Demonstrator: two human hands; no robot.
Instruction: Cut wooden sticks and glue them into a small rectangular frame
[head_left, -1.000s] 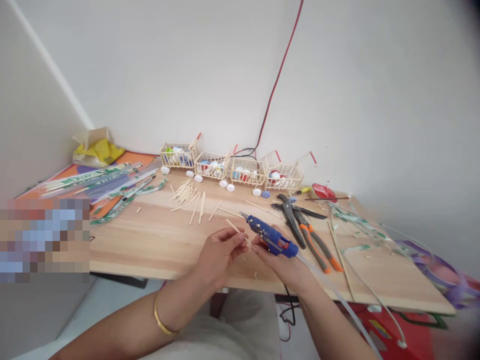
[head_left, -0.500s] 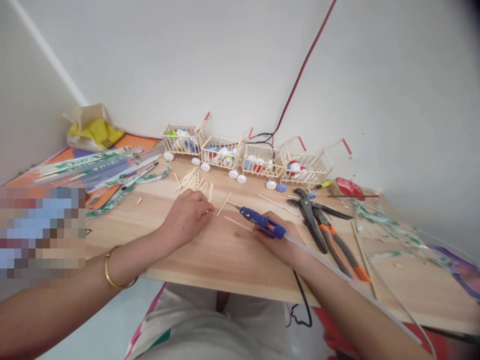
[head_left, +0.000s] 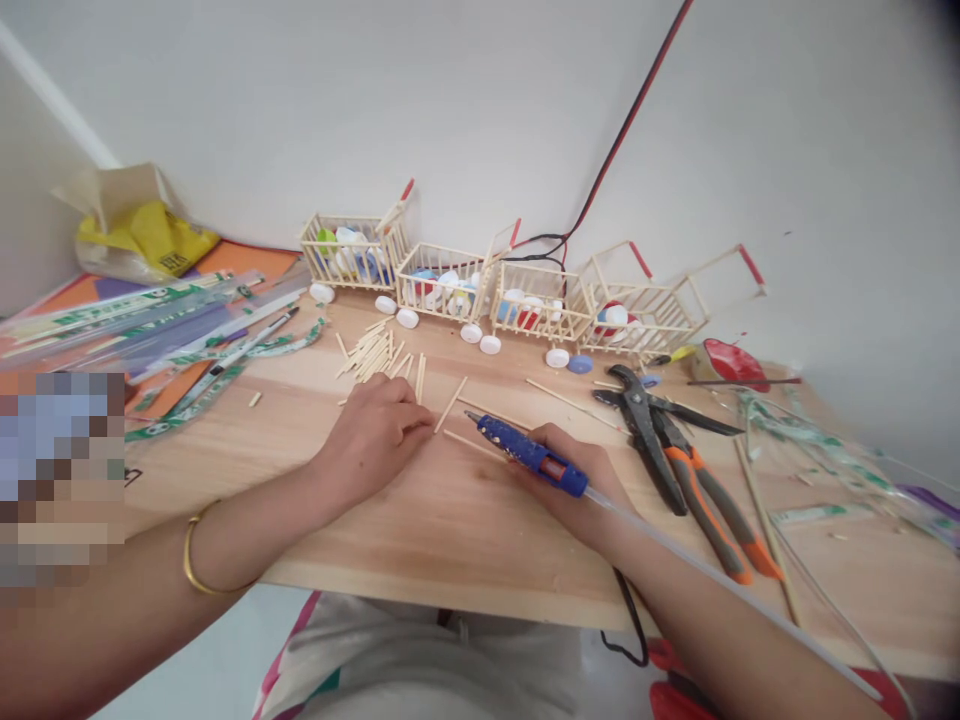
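My right hand (head_left: 574,480) is closed round a blue hot glue gun (head_left: 529,453), with a long clear glue stick trailing from its rear. The nozzle points left, just beside a short wooden stick (head_left: 451,402) on the table. My left hand (head_left: 375,430) has its fingers curled, thumb and fingertips pinched at the near end of that stick. Beyond the left hand lies a pile of cut wooden sticks (head_left: 375,352). A longer wooden stick (head_left: 472,444) lies between the hands, running under the glue gun.
Several miniature stick-built carts (head_left: 442,285) with white wheels hold coloured caps along the wall. Orange-handled pliers (head_left: 694,480) lie right of my right hand. Plastic-wrapped packs (head_left: 150,320) and a yellow bag (head_left: 150,240) are at left. A black cable (head_left: 634,620) hangs over the table edge.
The view has shifted slightly closer. The glue gun's nozzle has drawn back a little from the short stick. My left hand stays by the stick's near end.
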